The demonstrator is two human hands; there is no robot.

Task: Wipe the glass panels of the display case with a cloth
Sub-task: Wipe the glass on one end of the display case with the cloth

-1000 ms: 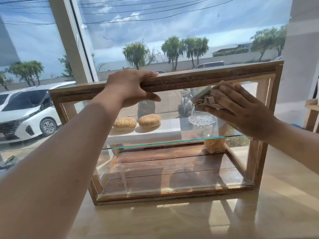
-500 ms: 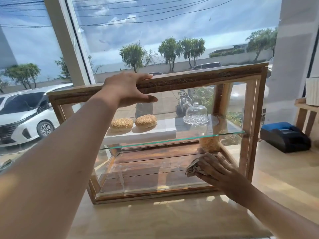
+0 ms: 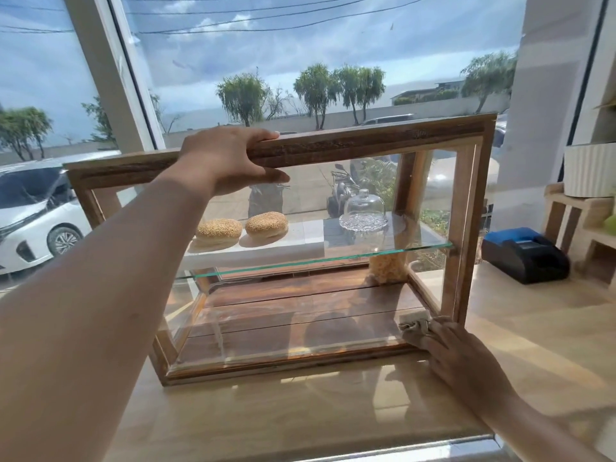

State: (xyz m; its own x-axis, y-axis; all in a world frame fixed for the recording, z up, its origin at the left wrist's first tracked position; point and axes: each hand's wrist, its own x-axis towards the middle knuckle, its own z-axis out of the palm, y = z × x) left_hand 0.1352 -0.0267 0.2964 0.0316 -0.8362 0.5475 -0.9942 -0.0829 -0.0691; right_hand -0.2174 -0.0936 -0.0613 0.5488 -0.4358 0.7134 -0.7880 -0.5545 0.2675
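Wooden-framed display case (image 3: 366, 145) standing on a pale counter (image 3: 333, 411), centre of the frame, in front of a large window. Its front glass panel (image 3: 333, 195) faces the viewer. A crumpled beige cloth (image 3: 413, 326) lies against the lower right corner of that panel, just beside the right upright of the frame. The right hand (image 3: 460, 358), entering from the lower right, covers the cloth's near end with lightly bent fingers and presses it to the glass. The left hand (image 3: 226, 158), reaching in from the lower left, grips the top rail: fingers curled over the top edge, thumb stretched along the front below it.

Inside, a glass shelf (image 3: 316, 261) spans the case at mid-height. On it rests a white tray (image 3: 266, 250) bearing two sesame buns (image 3: 218, 230) (image 3: 266, 225) side by side, with a clear glass dome (image 3: 364, 208) to their right. Beneath the shelf, at the rear right, stands a container of pale yellowish contents (image 3: 386, 268), too indistinct to identify.

At the right of the frame, a black and blue device (image 3: 523, 255) sits on the counter, with a white ribbed pot (image 3: 588, 171) on a wooden stand above it. A white car (image 3: 33, 221) shows through the window at the left.
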